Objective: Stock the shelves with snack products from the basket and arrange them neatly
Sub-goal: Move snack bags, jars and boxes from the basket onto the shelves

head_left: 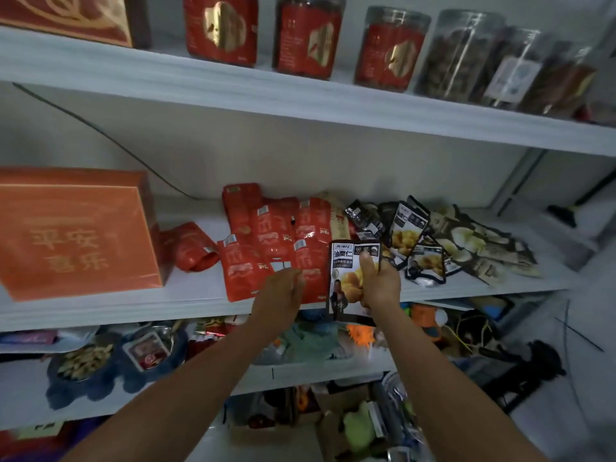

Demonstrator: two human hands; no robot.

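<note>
right hand (380, 282) grips packet (345, 271), label "油栗仁"

White shelving (300, 105) against a pale wall (300, 155)
A dark cable (100, 130) slants down the wall at upper left; pale floor (583, 411) shows at lower right.

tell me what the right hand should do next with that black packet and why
Probably carry the black chestnut packet right and lay it with the matching black packets: the right hand pinches it against the red packets, short of its own pile.
</note>
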